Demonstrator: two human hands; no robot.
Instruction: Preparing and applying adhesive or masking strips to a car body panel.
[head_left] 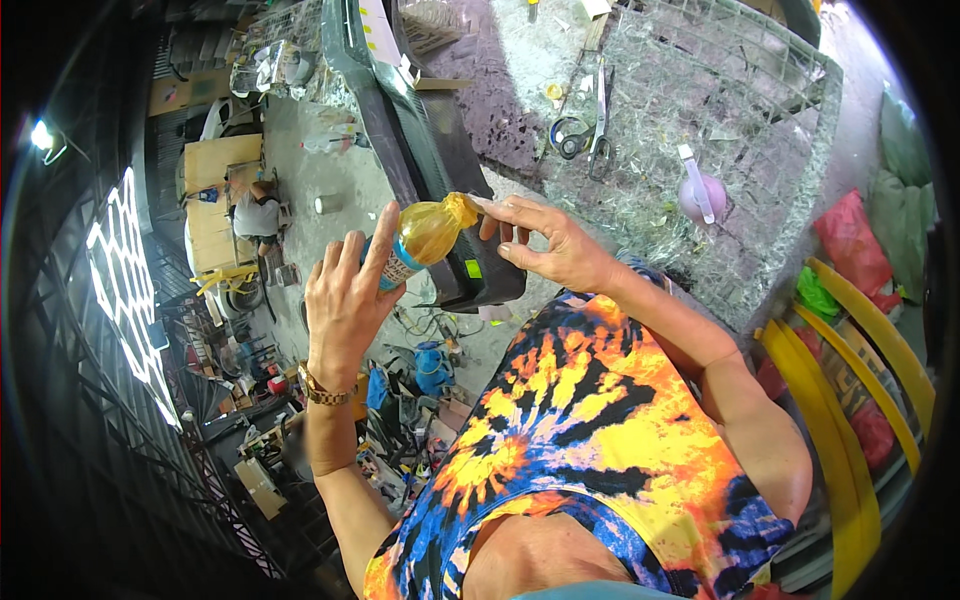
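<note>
My left hand (345,290) is wrapped round a clear plastic bottle (428,234) with yellow contents and a blue label. The bottle lies tilted, its neck end pointing up and to the right. At that end, the bent fingers of my right hand (545,238) come close together. Whether they grip the bottle's mouth or some small thing there, I cannot make out. Beneath both hands runs a long black trim piece (415,125) with a carbon-like weave and a bright green sticker (473,268) near its close end.
A wire-mesh surface covered in clear plastic film (740,130) spreads to the right, bearing black-handled scissors (600,130) and a purple round thing (703,197) with a pale strip across it. Yellow curved bars (825,450) stand at lower right. Another person (257,215) is far left.
</note>
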